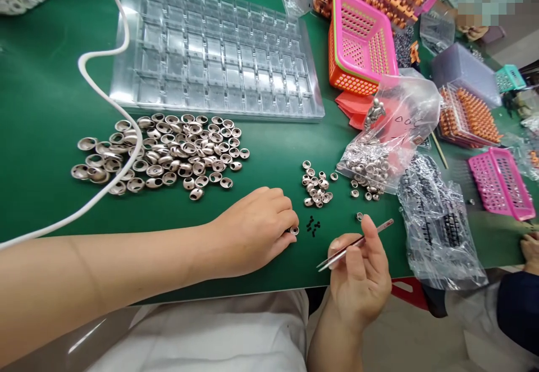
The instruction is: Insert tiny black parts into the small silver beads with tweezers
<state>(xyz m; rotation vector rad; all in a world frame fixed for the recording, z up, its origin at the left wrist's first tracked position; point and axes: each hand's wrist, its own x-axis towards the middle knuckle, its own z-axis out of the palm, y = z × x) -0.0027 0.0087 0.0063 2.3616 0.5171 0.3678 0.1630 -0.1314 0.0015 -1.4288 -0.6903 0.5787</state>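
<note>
My left hand (263, 228) rests on the green table, its fingers closed round a small silver metal ring piece (294, 230). In my right hand (362, 273) is a pair of tweezers (356, 245), pinched between thumb and fingers, with the tips pointing left and slightly apart. Several tiny black pieces (312, 226) lie between the two hands. Just beyond them is a small heap of silver ring pieces (316, 184). One lone ring piece (359, 216) sits behind the tweezers. A larger pile of silver rings (181, 150) spreads out past my left forearm.
A clear compartment tray (318, 108) lies at the back, and a white cable (90, 82) crosses the left side. Pink baskets (389, 40), a plastic bag of metal parts (379, 136) and a bag with black parts (438, 231) stand right. Another person's hand (530, 251) shows at the right edge.
</note>
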